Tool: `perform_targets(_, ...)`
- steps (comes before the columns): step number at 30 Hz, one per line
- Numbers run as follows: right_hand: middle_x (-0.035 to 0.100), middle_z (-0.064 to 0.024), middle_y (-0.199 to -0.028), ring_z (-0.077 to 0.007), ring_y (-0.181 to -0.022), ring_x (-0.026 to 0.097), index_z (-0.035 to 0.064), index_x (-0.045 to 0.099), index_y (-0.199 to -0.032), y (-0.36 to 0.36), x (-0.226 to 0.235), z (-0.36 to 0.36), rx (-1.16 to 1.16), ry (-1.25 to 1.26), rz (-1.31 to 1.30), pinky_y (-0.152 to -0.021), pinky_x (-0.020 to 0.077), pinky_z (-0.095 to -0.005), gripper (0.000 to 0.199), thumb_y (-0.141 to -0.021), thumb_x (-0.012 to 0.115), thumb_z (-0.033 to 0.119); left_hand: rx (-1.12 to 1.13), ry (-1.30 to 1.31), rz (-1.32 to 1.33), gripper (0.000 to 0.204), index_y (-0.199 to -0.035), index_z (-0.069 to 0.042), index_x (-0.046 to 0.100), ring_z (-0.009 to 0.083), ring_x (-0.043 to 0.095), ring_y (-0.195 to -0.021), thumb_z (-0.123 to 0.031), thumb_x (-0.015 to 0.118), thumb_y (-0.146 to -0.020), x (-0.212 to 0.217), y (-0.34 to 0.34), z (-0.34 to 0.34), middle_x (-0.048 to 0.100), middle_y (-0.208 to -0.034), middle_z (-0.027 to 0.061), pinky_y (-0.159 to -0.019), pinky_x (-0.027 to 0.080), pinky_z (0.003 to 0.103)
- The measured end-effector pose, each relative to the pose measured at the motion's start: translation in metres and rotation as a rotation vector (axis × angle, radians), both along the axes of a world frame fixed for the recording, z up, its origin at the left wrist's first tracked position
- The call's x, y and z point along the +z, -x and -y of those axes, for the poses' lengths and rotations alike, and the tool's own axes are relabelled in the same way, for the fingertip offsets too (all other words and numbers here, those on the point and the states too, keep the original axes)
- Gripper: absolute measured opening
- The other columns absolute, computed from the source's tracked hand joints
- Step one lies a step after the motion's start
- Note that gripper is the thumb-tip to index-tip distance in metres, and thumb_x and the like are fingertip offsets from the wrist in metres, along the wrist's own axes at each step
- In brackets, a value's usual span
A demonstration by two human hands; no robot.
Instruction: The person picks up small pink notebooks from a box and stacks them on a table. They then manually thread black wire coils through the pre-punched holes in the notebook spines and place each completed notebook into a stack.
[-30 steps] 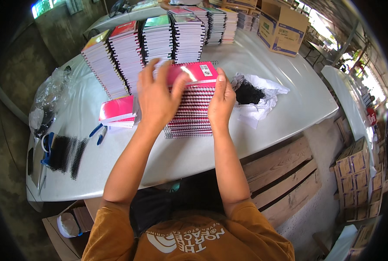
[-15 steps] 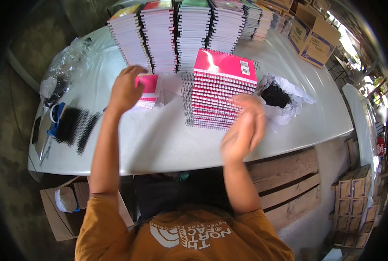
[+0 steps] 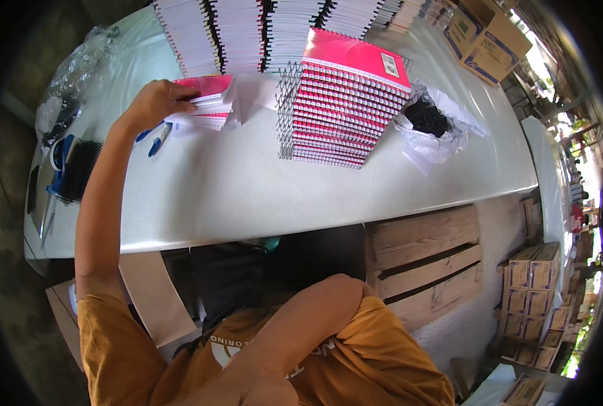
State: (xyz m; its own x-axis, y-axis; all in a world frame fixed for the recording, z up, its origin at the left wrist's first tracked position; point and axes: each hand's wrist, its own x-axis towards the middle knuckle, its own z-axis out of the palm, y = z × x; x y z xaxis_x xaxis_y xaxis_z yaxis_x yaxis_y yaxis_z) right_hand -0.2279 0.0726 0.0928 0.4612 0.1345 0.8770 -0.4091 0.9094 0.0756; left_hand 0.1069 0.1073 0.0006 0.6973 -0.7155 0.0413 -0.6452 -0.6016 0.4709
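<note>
Left hand point(image 3: 154, 103) extended to upper left of frame, fingers closed around the edge of a small pile of pink-covered loose notebook blocks point(image 3: 207, 101); thumb beneath, fingertips on top, apparently gripping the uppermost block. Pile lying flat on the white desk point(image 3: 234, 189), just left of centre, within easy arm's reach.

Right hand out of sight: forearm folded back toward the body at lower centre of frame, hand hidden below the frame edge; open or closed cannot be told.

Tall stack of pink spiral-bound notebooks point(image 3: 345, 101) at upper centre, well apart from the left hand, fanned slightly with wire spines toward the left. Judged to be kept separate from the unbound pile beside it.

Rows of further notebook stacks point(image 3: 247, 30) along the upper edge of the desk. White bag holding dark material point(image 3: 429, 118) just right of the bound stack, mouth open; contents not identifiable. Blue pen point(image 3: 159, 140) lying on the desk just below the left hand. Black binding combs point(image 3: 78, 169) at far left edge. Cardboard boxes point(image 3: 481, 40) at upper right; wooden pallet point(image 3: 427, 254) under the desk.
</note>
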Motion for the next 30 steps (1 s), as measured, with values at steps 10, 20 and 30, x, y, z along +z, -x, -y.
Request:
perform_targets(10,0.053,-0.0113,-0.094,-0.0166,-0.079,0.052,-0.0087,0.043,-0.114,-0.003,0.011,-0.012,-0.101,-0.167,-0.162,-0.066,0.0402,-0.0287,0.053,-0.095,0.042,0.041,0.022,-0.006,-0.092,0.037,-0.108,-0.003,0.066,0.0228,0.064,-0.083,-0.007,0.070,-0.072,0.009,-0.001,-0.001,0.069,-0.099,0.0131,-0.083,0.047,0.031)
perform_targets(20,0.052,-0.0090,-0.084,-0.0162,-0.064,0.046,-0.0077,0.053,-0.101,-0.017,0.001,-0.035,-0.015,-0.304,-0.037,-0.060,0.0371,-0.0302,0.037,-0.091,0.048,0.027,-0.013,0.069,-0.103,0.036,-0.108,-0.002,0.066,0.0248,0.065,-0.084,-0.008,0.069,-0.073,0.000,-0.007,-0.005,0.069,-0.098,0.0142,-0.082,0.048,0.033)
perform_targets(30,0.053,-0.0061,-0.083,-0.0201,-0.081,0.049,0.0079,0.070,-0.087,-0.040,-0.077,0.053,-0.190,0.695,0.599,-0.071,0.0374,-0.0358,0.033,-0.073,0.076,0.037,-0.027,-0.046,-0.047,0.036,-0.111,0.000,0.064,0.0222,0.063,-0.089,-0.008,0.069,-0.076,0.010,-0.003,-0.006,0.068,-0.103,0.0123,-0.086,0.048,0.031)
